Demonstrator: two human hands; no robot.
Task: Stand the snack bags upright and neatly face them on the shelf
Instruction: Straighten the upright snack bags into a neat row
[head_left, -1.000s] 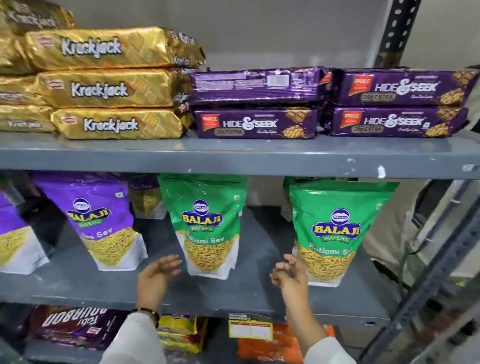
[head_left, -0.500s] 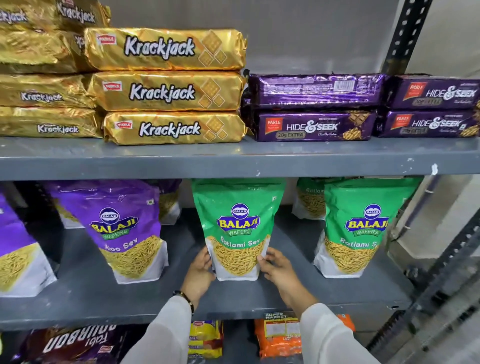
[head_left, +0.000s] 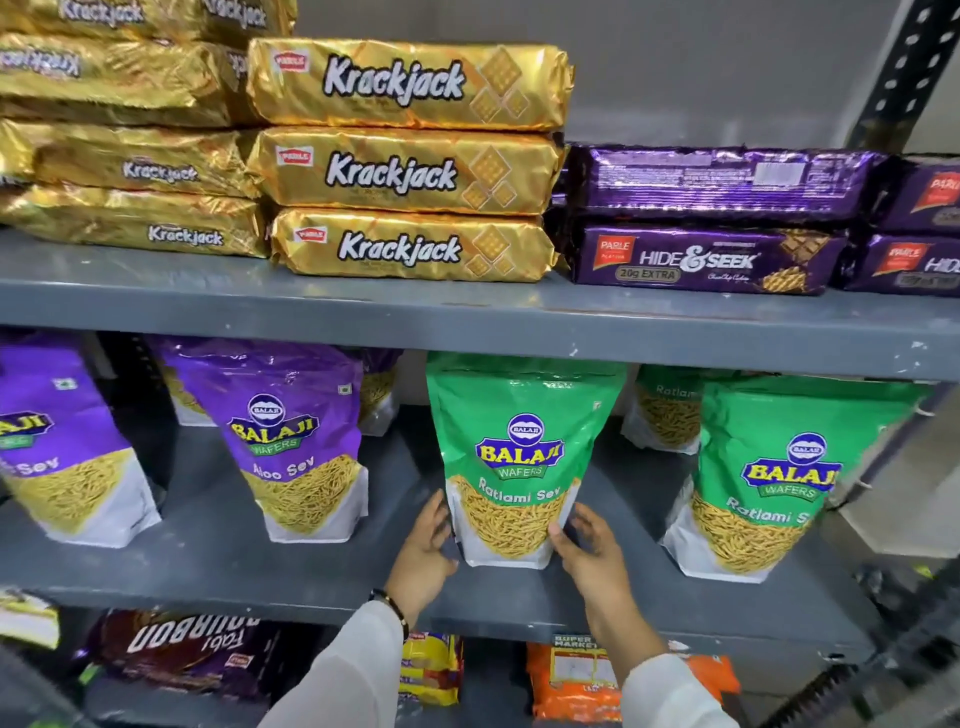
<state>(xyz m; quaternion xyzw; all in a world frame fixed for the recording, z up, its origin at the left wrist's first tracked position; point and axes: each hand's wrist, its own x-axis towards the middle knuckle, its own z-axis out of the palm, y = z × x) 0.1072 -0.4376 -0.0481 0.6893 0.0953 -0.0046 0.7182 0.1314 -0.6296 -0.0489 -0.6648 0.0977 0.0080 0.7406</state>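
Observation:
A green Balaji Ratlami Sev bag stands upright, label forward, at the middle of the grey middle shelf. My left hand presses its lower left edge and my right hand its lower right edge. A second green bag stands to the right, with a third green bag behind it. A purple Aloo Sev bag stands to the left and another purple bag sits at the far left, both leaning a little. More purple bags show behind them.
The upper shelf hangs low over the bag tops and carries gold Krackjack packs and purple Hide & Seek packs. Below are Bourbon packs and orange packets. A slotted upright frames the right side.
A second ago both hands hovered apart in front of the shelf; they then closed on the base of the middle green bag and still hold it. The view has shifted left and closer.

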